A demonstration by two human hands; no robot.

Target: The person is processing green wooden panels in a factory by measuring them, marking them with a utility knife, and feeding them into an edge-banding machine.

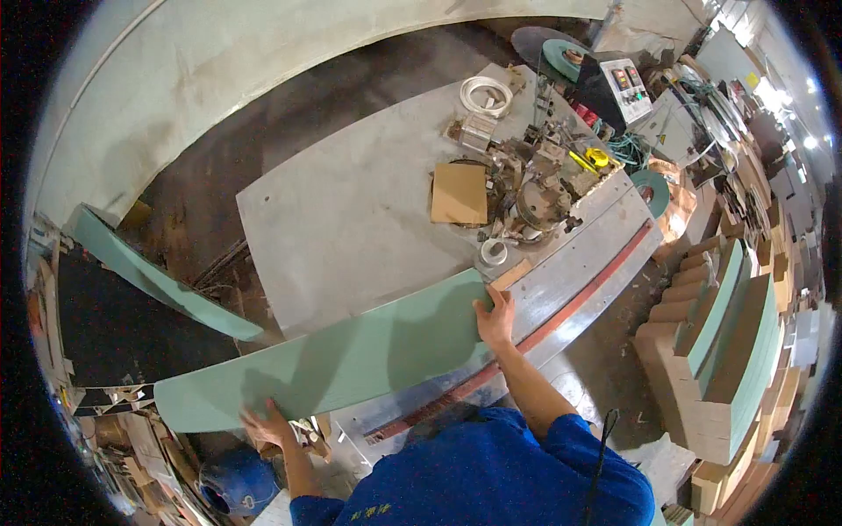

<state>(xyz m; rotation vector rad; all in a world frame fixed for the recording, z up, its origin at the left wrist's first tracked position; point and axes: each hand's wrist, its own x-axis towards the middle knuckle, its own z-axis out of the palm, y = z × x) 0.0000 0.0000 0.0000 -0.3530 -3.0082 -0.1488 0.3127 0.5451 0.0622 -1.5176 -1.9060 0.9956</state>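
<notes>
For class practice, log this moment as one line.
left grip: green panel, near edge | right grip: panel's right end | panel: partly over table

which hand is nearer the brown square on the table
Right: the right hand is below the brown square in the picture; the left hand is farther, down and left.

A pale, smudged wall (189,92) fills the upper left, a thin pipe (95,77) running along it; dark, dusty floor (324,101) lies between that wall and a broad grey worktable (351,232); a flat black surface (127,320) spreads at left; bright white lamps (809,143) glow at the upper right.
</notes>
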